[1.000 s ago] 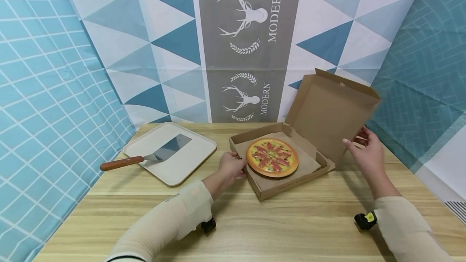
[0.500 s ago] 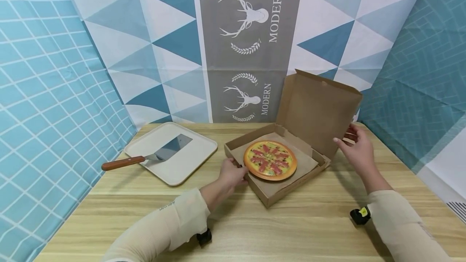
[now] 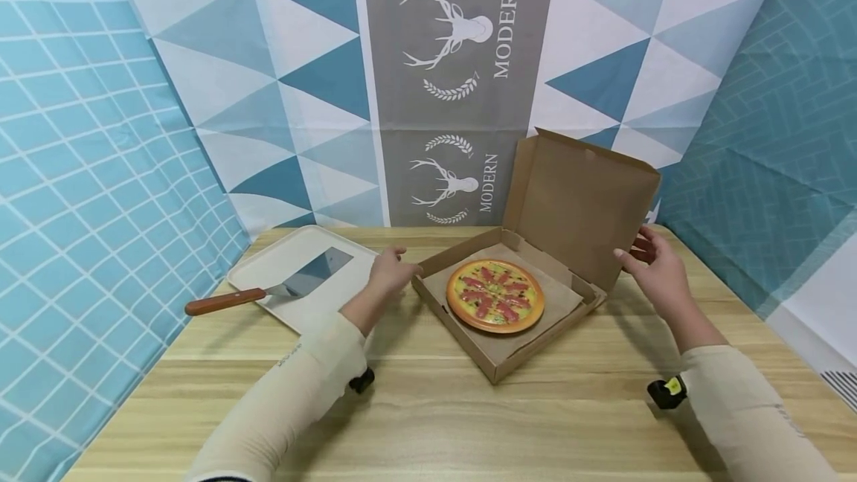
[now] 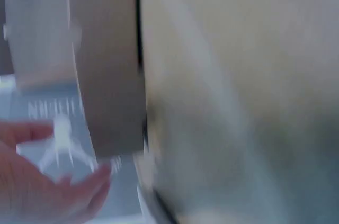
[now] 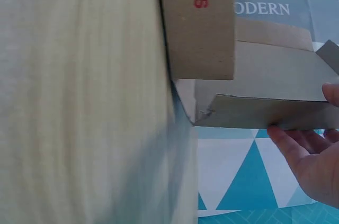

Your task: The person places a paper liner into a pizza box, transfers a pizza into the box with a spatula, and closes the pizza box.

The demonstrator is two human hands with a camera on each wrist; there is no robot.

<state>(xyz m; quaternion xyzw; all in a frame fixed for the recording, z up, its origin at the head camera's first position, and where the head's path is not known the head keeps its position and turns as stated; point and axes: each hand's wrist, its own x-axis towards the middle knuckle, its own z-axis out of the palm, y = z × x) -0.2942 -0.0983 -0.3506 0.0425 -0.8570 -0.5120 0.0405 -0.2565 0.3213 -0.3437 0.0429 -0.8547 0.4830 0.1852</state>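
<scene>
A cardboard pizza box (image 3: 469, 339) lies open on the table, its lid (image 3: 582, 207) raised and leaning back. Inside, a round pizza (image 3: 495, 296) with red strips on a yellow top sits on brown paper. My right hand (image 3: 659, 270) holds the lid's right edge; in the right wrist view its thumb is on one side and its fingers (image 5: 288, 144) are on the other. My left hand (image 3: 391, 274) is beside the box's left corner with its fingers loosely extended. The left wrist view shows that hand (image 4: 47, 187) blurred, holding nothing, near the box wall (image 4: 108, 65).
To the left, a cream tray (image 3: 321, 322) bears a pizza server (image 3: 315, 274) whose wooden handle (image 3: 224, 301) sticks out past the tray's left rim. A patterned cloth wall (image 3: 462, 103) stands right behind the table (image 3: 509, 430).
The box has shifted left and turned slightly, its lid moving left with my right hand. My left hand has let go of the box's left side and moved up and left to its corner.
</scene>
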